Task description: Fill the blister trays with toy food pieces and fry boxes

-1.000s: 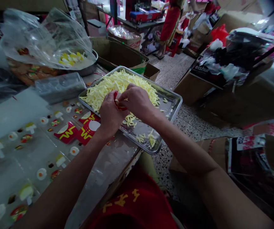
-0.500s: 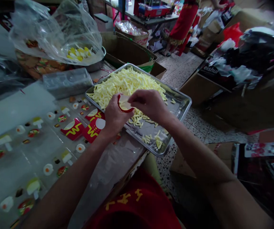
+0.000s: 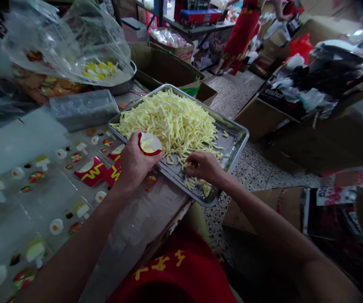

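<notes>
— One metal tray at frame centre, one pale heap of fry pieces, two flat red cartons left of it on the surface.

— Grips?

— Left hand closed around one red carton beside the heap; right hand pinches loose fries, fingers nearly closed.
</notes>
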A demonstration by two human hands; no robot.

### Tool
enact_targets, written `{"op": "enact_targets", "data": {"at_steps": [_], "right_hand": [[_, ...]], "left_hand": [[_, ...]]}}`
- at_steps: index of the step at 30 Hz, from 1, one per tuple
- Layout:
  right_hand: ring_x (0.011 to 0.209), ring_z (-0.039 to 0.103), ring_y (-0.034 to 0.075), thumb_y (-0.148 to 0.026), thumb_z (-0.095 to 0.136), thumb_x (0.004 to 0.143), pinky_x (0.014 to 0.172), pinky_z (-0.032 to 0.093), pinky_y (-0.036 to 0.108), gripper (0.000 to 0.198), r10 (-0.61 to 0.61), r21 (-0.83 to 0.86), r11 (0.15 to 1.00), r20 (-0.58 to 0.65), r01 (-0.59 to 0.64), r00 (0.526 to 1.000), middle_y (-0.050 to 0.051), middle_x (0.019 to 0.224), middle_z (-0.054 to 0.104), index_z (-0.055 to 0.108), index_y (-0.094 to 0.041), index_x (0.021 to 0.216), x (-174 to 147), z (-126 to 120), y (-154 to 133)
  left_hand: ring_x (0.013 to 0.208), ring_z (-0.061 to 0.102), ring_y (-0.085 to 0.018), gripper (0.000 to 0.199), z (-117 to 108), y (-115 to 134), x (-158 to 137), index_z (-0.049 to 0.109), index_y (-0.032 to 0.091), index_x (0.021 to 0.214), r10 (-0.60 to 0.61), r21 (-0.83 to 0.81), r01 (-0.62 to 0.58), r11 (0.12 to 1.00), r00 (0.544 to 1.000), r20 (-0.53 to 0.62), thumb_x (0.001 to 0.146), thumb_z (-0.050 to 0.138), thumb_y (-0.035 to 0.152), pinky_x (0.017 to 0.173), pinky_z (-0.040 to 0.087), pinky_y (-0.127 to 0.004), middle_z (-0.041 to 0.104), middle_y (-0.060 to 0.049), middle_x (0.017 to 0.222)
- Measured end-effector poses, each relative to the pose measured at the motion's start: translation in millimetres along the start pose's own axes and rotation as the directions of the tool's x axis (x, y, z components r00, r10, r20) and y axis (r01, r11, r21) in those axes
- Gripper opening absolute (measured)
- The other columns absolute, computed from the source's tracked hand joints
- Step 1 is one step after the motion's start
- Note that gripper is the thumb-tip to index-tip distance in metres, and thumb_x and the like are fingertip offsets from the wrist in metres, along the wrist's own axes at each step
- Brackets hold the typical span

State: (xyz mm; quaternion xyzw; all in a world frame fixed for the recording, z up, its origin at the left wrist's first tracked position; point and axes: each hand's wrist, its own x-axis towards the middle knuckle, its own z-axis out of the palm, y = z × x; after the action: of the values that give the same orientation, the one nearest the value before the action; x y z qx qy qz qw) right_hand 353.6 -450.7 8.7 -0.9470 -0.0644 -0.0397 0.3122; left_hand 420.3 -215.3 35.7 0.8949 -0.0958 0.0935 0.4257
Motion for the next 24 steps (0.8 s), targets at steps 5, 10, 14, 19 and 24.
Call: {"op": "enact_targets", "data": {"at_steps": [5,10,14,19,24], "right_hand": [[0.059,0.055,0.011,-0.034,0.078,0.069,0.058,0.049,0.025,0.024,0.376,0.725,0.626,0.042,-0.287,0.926,0.000,0.073,0.066,0.074,-0.018,0.086,-8.9,-18.1,2.7],[0.060,0.057,0.009,-0.030,0.087,0.058,0.052,0.048,0.017,0.030,0.328,0.837,0.289,0.369,-0.464,0.870,0.000,0.073,0.066,0.073,-0.016,0.081,-5.9,-34.3,8.8],[0.055,0.055,0.008,-0.030,0.085,0.058,0.047,0.044,0.015,0.029,0.231,0.787,0.313,0.480,-0.531,0.846,0.001,0.070,0.067,0.073,-0.014,0.079,11.0,-40.6,7.8],[0.051,0.052,0.009,-0.028,0.082,0.067,0.047,0.040,0.020,0.022,0.321,0.597,0.673,0.297,-0.437,0.899,-0.001,0.061,0.065,0.078,-0.015,0.083,31.0,-33.2,-11.7],[0.068,0.061,0.015,-0.017,0.074,0.076,0.064,0.041,0.026,0.006,0.179,0.035,0.984,-0.128,-0.176,0.976,0.003,0.074,0.073,0.080,-0.018,0.076,32.4,-16.0,-39.9]], "left_hand": [[0.111,0.066,-0.028,0.071,-1.6,9.4,-6.0,0.057,0.019,0.126,0.042,0.022,-0.044,0.999,0.996,0.078,0.064,0.087,0.034,0.097,0.052,-0.037,0.069,-0.008,0.122],[0.108,0.067,-0.030,0.073,7.1,23.0,-13.4,0.058,0.021,0.127,0.116,0.104,-0.158,0.982,0.938,0.328,0.063,0.087,0.038,0.092,0.053,-0.038,0.070,-0.008,0.119],[0.104,0.068,-0.030,0.066,20.3,30.1,-13.6,0.060,0.022,0.124,0.197,0.098,-0.268,0.958,0.868,0.455,0.064,0.084,0.036,0.088,0.053,-0.037,0.071,-0.009,0.117],[0.094,0.070,-0.029,0.054,38.6,34.8,-14.0,0.063,0.022,0.112,0.222,0.018,-0.256,0.966,0.868,0.443,0.063,0.082,0.034,0.081,0.053,-0.037,0.072,-0.007,0.104],[0.095,0.069,-0.031,0.047,56.5,38.5,-22.6,0.063,0.022,0.107,0.032,0.060,-0.052,0.997,0.955,0.295,0.063,0.080,0.027,0.081,0.053,-0.039,0.072,-0.009,0.101]]}}
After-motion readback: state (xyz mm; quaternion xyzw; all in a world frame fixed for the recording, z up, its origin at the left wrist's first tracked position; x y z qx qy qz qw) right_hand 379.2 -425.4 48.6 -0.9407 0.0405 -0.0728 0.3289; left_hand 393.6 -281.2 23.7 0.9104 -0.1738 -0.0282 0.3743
